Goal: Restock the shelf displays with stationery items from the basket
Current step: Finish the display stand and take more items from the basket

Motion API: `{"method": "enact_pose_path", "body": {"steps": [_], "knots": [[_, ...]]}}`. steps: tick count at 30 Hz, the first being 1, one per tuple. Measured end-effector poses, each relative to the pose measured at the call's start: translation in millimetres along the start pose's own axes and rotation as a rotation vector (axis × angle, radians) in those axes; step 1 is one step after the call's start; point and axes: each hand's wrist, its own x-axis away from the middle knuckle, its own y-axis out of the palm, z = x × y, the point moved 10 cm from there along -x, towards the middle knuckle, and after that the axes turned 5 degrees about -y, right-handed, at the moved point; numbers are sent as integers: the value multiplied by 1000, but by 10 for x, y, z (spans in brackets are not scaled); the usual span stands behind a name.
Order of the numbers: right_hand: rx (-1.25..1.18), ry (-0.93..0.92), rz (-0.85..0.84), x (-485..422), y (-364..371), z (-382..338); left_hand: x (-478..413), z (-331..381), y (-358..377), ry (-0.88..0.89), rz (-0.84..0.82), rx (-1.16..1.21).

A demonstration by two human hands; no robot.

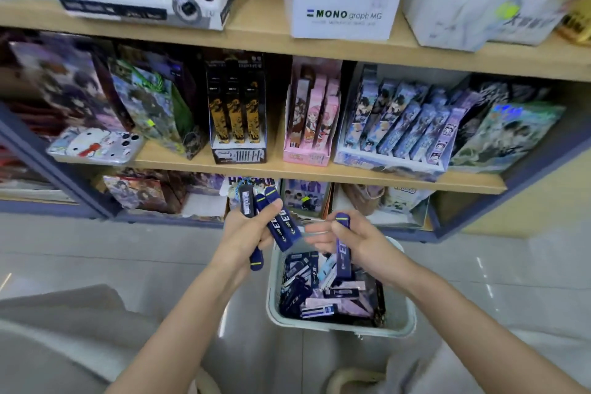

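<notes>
A pale green basket point(403, 313) stands on the floor below the shelves, filled with several dark blue and pastel stationery packs point(323, 291). My left hand point(248, 229) grips a fanned bundle of dark blue pen packs point(281, 224) just left of the basket's far rim. My right hand point(345, 235) holds one more dark blue pen pack point(342, 253) upright over the basket. At the top left of the shelf sits a black and white display box point(144, 6) with matching dark packs standing in it.
The wooden shelves carry a white MONO graph box point(342, 17), a black and gold pen display point(238, 137), a pink display point(307, 153), a blue display point(390, 160) and a phone case point(96, 145). Grey tiled floor point(527, 281) lies around the basket.
</notes>
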Motion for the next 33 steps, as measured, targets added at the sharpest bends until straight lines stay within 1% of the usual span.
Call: {"method": "enact_pose_path", "body": {"steps": [4, 7, 9, 12, 14, 17, 21, 25, 28, 33], "knots": [[240, -27, -52, -40, 118, -448, 140, 503, -52, 110, -11, -47], [465, -104, -82, -90, 261, -886, 238, 894, -159, 165, -2, -83], [637, -167, -81, -161, 374, -1192, 290, 1156, -254, 212, -4, -58], [803, -340, -21, -305, 570, -1733, 352, 1512, -412, 280, -3, -56], [836, -446, 33, -402, 708, -2085, 370, 1693, -551, 302, 29, -58], [791, -540, 96, -619, 892, -2529, 382, 1939, -762, 344, 80, -63], [752, -728, 151, -894, 1284, -3096, 349, 2178, -1061, 402, 119, -14], [751, -844, 224, -1229, 1603, -3489, 301, 2305, -1324, 450, 156, 59], [826, -899, 253, -1506, 1823, -3630, 261, 2344, -1452, 470, 185, 92], [1045, -926, 232, -1873, 2164, -3655, 155, 2357, -1579, 458, 217, 125]]}}
